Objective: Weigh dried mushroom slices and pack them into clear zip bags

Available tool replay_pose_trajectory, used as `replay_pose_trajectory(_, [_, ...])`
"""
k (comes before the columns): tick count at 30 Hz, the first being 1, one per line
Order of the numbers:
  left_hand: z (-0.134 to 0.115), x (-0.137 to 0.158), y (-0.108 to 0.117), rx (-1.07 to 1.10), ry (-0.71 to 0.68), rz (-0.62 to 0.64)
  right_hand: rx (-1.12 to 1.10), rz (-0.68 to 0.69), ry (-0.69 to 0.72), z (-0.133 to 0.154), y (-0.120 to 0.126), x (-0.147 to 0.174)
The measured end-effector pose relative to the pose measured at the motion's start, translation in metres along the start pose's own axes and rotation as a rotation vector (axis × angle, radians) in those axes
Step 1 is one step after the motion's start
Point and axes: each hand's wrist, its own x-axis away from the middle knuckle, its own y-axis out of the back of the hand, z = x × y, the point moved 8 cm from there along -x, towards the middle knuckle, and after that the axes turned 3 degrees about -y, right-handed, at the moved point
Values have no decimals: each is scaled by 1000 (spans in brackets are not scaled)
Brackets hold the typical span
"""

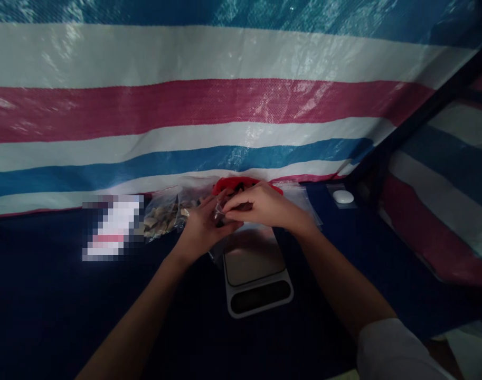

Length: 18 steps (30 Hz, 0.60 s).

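My right hand [258, 206] is closed, its thumb and fingers pinching the top of a clear plastic bag [219, 212]. Close against it, my left hand [203, 229] grips the same bag from the other side, its thumb stretched towards the right hand. The bag's lower part is mostly hidden behind my left hand. Just below both hands lies a white kitchen scale [255, 258] with a metal-looking plate and a dark display. Left of my left hand are clear bags with brown, chunky dried pieces [160, 220]. Behind my hands sits a red item [227, 184], partly covered.
Flat clear bags [304, 203] lie right of my right wrist. Farther right is a white rounded object [342, 197] on clear plastic. A blurred pale item [114, 227] is at the left. A striped tarp [185, 105] rises behind the dark blue table surface [58, 295].
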Motion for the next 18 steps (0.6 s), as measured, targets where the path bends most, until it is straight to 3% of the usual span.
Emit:
replay_pose_trajectory(5, [13,1,4,264,210,114,-43,-77,73,-1,12,2])
replay_pose_trajectory(9, [21,5,9,414,387,110,-37,-132,128,0,19,4])
replay_pose_trajectory(14, [12,1,5,326,313,181,-22,-133,165,2,18,4])
replay_pose_trajectory(18, [15,-1,21,220,269,-10,-43,-83,126,1,18,5])
